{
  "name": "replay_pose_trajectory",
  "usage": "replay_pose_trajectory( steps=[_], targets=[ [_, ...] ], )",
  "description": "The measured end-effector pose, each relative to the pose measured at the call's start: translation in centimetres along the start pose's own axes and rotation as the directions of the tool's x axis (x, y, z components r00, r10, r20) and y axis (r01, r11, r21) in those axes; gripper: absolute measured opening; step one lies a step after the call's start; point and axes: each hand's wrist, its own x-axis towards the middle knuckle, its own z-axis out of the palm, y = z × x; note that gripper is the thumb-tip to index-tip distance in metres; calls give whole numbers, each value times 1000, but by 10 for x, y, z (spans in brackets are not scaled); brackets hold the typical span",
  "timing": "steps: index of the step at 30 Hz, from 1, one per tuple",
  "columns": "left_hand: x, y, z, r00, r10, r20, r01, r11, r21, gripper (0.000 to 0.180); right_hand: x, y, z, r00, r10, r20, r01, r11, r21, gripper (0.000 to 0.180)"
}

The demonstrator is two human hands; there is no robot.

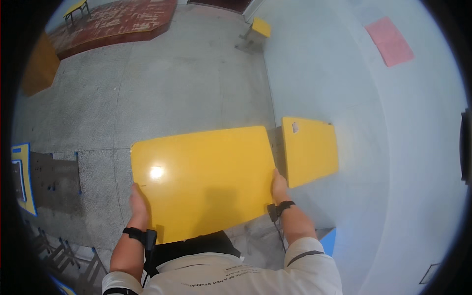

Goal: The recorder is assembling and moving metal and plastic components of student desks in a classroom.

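A yellow desk [201, 167] with a smooth rectangular top fills the middle of the view, close in front of my body. My left hand [139, 205] grips its left edge, and my right hand [279, 187] has hold of the right edge. The fingers of both hands curl out of sight under the top, which also hides whatever is beneath it. Just beyond my right hand stands another yellow desk [312, 153] against the wall, with a worn patch near its far corner.
The pale wall [339, 98] runs along the right, with pink paper [390, 42] on it. Farther off are a small yellow-topped desk [260, 28] and a worn red platform [113, 24]. At left stand a blue-edged desk [30, 182] and several stools [91, 268].
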Motion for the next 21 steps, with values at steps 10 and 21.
replay_pose_trajectory(
  steps=[10, 21],
  targets=[
    [-34, 25, 76, 983, 32, 180, 12, 972, -237, 58, 77, 30, -37, 999, -15, 50, 8, 990, 142, 66],
    [-3, 31, 108, 935, 92, 343, -15, 975, -221, 59, 90, 26, -41, 997, 80, -11, -79, 993, 83, 52]
  ],
)
